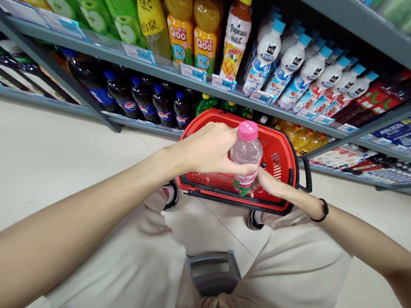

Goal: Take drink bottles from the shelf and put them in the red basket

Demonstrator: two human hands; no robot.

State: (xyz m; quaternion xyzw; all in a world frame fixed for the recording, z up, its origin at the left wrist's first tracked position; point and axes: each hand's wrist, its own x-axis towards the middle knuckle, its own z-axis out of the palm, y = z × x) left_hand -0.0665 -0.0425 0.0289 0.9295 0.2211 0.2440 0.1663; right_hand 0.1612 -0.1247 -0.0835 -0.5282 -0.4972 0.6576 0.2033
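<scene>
A clear drink bottle with a pink cap and a pink and green label is held upright, slightly tilted, above a red shopping basket. My left hand is closed around its upper body from the left, the thumb across the front. Lower down, my right hand grips it from the right near the base; part of those fingers is hidden behind the bottle. The basket sits between my feet, with its black handles lowered at the rim. Its perforated inside shows around the bottle.
Ahead stands a grey store shelf with juice bottles, blue-capped white bottles and dark cola bottles. A grey stool is beneath me. Pale tiled floor extends to the left.
</scene>
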